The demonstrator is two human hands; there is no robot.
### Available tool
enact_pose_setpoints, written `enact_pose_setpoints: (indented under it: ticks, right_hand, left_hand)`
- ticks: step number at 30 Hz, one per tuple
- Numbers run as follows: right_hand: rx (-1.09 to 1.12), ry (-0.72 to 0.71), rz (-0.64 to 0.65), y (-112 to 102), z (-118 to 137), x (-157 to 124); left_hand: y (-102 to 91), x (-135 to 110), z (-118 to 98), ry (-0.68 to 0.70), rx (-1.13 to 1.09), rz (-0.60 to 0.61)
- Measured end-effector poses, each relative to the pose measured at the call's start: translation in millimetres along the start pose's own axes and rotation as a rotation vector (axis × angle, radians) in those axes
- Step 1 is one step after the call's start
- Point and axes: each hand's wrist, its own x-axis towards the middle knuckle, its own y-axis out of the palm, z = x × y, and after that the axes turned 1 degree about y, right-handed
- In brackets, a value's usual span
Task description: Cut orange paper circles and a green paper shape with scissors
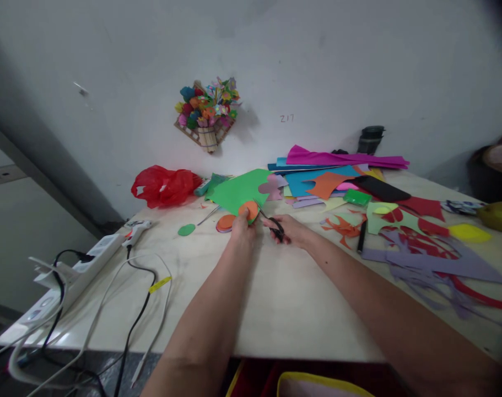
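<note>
My left hand (243, 225) pinches an orange paper circle (249, 209) against a large green sheet (238, 188). In my right hand (290, 229) is a pair of black-handled scissors (277, 227), its blades pointing left at the green sheet beside the circle's edge. Whether the blades are apart is too small to tell. Left of my left hand, a small stack of orange circles (225, 223) lies on the table. A cut green circle (187, 229) rests further left, below a thin metallic stick (208, 215).
Orange scraps (344, 227), a black pen (362, 237) and purple cut sheets (441, 259) lie to the right. Coloured sheets (312, 179) are piled behind. At left are a red plastic bag (165, 186), a power strip (79, 275), a glue gun (135, 232) and loose cables.
</note>
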Motion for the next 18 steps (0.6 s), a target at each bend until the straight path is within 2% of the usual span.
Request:
enact_pose_setpoints:
  ticks: [10,18]
  right_hand:
    - [0.055,-0.037,-0.025,2.8,-4.7,4.3]
    - [0.083,-0.059,-0.033,6.2,-7.5,5.6]
  left_hand:
    - [1.2,-0.9,-1.4,-0.025,-0.117,-0.026]
    - [-0.8,5.4,0.9,0.003,-0.107,-0.017]
